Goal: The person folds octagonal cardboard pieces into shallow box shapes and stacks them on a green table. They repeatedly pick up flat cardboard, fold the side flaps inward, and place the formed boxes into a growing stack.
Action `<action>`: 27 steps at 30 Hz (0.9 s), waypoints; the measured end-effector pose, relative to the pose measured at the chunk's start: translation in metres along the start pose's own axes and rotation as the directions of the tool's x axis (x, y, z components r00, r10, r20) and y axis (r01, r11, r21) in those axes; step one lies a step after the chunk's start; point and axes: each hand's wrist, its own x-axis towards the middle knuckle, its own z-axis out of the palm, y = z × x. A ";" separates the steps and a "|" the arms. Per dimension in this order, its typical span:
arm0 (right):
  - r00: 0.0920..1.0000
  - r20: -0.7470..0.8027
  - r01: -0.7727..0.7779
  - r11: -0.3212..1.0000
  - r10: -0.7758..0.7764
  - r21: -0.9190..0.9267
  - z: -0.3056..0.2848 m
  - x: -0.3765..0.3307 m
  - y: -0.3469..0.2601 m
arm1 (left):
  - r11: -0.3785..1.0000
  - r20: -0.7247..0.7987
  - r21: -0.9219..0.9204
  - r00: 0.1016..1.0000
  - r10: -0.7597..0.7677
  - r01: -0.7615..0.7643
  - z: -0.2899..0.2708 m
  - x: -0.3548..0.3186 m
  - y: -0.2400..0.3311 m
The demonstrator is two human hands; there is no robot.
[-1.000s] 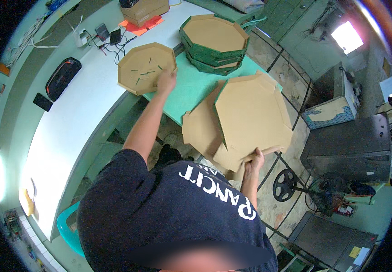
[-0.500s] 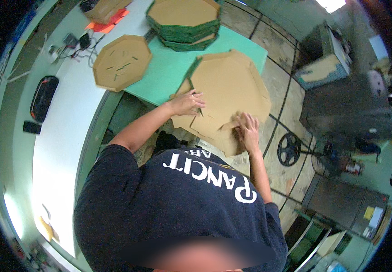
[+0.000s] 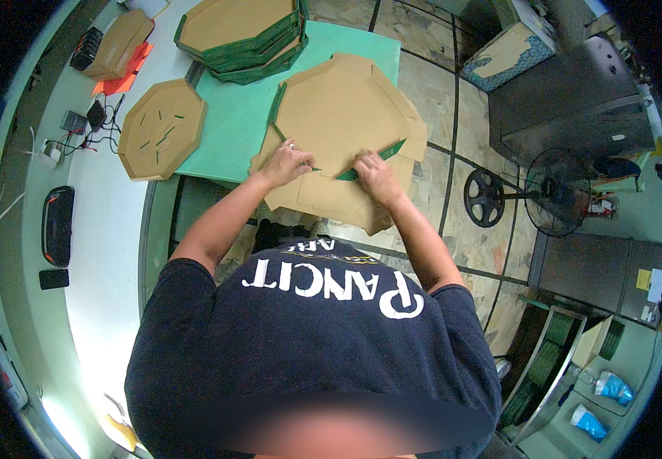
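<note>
A partly folded octagonal cardboard tray [image 3: 339, 115], brown inside and green outside, lies in front of me over the near edge of the green tabletop. My left hand [image 3: 285, 163] is at its near-left corner, fingers curled closed at a small green-edged fold. My right hand [image 3: 377, 176] grips a side flap [image 3: 394, 149] along the near-right edge, which stands raised with its green face showing. Below both hands, a flat brown panel [image 3: 331, 200] juts toward me. At the left sits a finished smaller octagonal tray [image 3: 164, 130] with several thin green strips inside.
Several green-sided octagonal trays [image 3: 243, 57] are stacked at the far end of the green tabletop [image 3: 224, 149]. Cables [image 3: 90, 138], a cardboard box [image 3: 120, 46] and a black oblong device [image 3: 58, 226] line the white counter. A fan [image 3: 557, 191] stands on the right.
My right hand has closed on the near-right flap, which has gone from lying low to standing up. My left hand stays at the near-left corner. The whole view has shifted.
</note>
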 end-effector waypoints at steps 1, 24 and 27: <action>0.989 0.148 0.000 0.998 0.010 -0.069 0.002 -0.006 -0.007 | 1.000 -0.023 -0.015 1.000 -0.006 0.006 0.002 -0.001 -0.001; 0.891 0.004 -0.452 0.886 0.454 0.102 0.004 0.018 -0.026 | 0.981 -0.199 -0.179 0.974 -0.112 0.076 0.013 0.001 0.007; 0.959 -0.004 -0.282 0.958 0.283 0.054 0.003 0.012 -0.026 | 0.998 -0.300 0.049 0.953 0.040 -0.026 0.015 -0.004 0.013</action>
